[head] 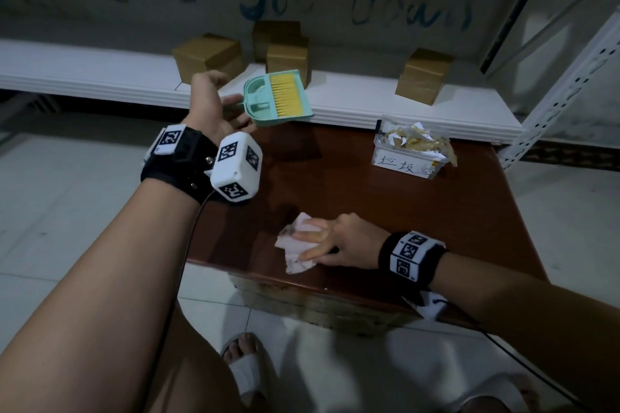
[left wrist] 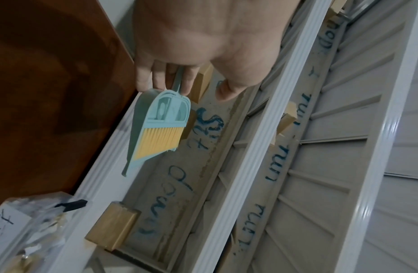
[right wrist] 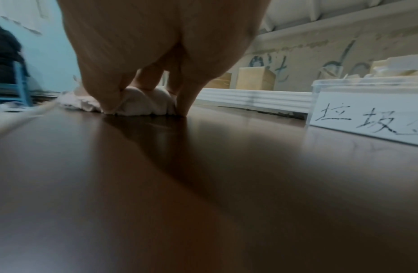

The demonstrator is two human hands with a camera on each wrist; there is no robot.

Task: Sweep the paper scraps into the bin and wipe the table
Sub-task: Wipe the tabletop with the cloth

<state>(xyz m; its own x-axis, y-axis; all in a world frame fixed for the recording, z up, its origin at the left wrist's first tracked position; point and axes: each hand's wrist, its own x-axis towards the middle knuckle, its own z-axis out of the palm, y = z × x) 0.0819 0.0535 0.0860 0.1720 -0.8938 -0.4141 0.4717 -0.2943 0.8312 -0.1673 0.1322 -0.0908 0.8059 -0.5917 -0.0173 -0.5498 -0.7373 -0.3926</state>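
Observation:
A mint-green dustpan (head: 278, 99) (left wrist: 156, 133) with a yellow-bristled brush nested in it hangs over the white shelf's front edge. My left hand (head: 218, 107) (left wrist: 184, 55) holds it by the handle, which is pinched between the fingers with the thumb apart. On the brown table (head: 369, 211) (right wrist: 203, 184) my right hand (head: 322, 245) (right wrist: 156, 55) presses a crumpled white cloth (head: 297, 263) (right wrist: 142, 103) near the front left edge, fingertips clamping its bunched folds. The clear labelled bin (head: 411, 157) (right wrist: 366, 114) at the table's back right holds paper scraps.
Several cardboard boxes (head: 208, 57) stand on the low white shelf (head: 100, 74) behind the table. A perforated metal rack post (head: 553, 100) rises at the right. My slippered foot (head: 245, 369) is on the tiled floor in front of the table.

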